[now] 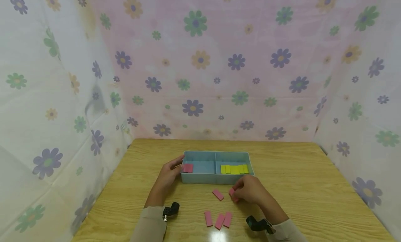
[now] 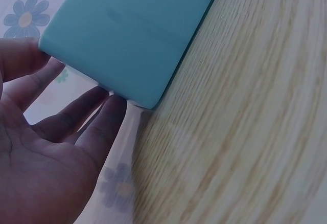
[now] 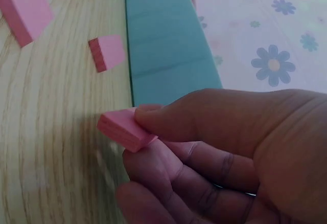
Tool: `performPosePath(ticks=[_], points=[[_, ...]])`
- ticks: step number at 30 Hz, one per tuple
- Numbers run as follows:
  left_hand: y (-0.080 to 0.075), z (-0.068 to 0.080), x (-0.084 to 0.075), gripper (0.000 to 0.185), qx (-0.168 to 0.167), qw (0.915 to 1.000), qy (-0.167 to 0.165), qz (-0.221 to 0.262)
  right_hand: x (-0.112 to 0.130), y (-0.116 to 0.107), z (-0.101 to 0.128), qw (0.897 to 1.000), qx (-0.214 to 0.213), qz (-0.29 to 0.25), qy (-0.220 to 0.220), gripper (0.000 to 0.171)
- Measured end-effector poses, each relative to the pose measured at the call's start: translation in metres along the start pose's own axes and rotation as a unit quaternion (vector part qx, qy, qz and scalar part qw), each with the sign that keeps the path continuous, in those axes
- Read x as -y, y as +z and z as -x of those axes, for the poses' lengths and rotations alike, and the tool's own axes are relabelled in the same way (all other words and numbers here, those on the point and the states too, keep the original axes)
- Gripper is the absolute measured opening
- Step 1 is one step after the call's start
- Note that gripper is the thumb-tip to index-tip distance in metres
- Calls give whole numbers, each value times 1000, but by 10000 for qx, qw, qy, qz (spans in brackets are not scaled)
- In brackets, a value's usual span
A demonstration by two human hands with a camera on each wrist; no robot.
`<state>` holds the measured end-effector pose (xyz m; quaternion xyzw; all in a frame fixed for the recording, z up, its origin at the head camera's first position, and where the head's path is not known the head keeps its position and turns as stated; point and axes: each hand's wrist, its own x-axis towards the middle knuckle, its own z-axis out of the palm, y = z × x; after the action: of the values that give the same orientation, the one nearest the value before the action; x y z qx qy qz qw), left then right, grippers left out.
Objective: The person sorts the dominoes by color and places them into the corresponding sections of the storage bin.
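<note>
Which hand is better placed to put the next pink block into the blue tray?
Probably the right hand: it already pinches a pink block beside the blue tray. The left hand only steadies the tray's left end.

In the right wrist view, the fingers [image 3: 168, 127] cover the far end of the small pink rectangular block [image 3: 125, 129]. A second pink block [image 3: 23, 6] is cut off by the upper left edge. In the left wrist view, the pale blue plastic tray [image 2: 127, 35] runs out past the top edge.

Wooden table [image 1: 313, 186] has a blue tray [image 1: 216, 178] on it, with four pink blocks [image 1: 218, 219] lying loose just in front.
</note>
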<state>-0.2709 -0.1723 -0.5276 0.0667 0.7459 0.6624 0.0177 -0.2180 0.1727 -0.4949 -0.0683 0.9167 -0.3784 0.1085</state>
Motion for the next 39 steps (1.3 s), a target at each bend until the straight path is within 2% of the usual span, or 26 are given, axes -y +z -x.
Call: performPosePath(ticks=[5, 13, 21, 25, 32, 39], points=[[-1, 2, 2, 49, -15, 10000, -24, -77, 4, -1, 2, 9991, 178, -373, -60, 12], [-1, 1, 4, 49, 47, 10000, -13, -1, 18, -7, 0, 9959, 182, -851, -230, 14], [1, -1, 3, 50, 249, 9988, 12, 429, 32, -16, -7, 9976, -96, -625, -294, 18], [2, -1, 1, 51, 261, 9980, -67, 571, 39, -20, -11, 9971, -176, -708, -235, 18], [4, -1, 0, 49, 22, 9994, -66, 347, 46, -22, -22, 9948, -131, -1002, -107, 21], [2, -2, 1, 50, 46, 9995, 58, 295, 53, -21, -32, 9913, -26, -1304, -162, 22]])
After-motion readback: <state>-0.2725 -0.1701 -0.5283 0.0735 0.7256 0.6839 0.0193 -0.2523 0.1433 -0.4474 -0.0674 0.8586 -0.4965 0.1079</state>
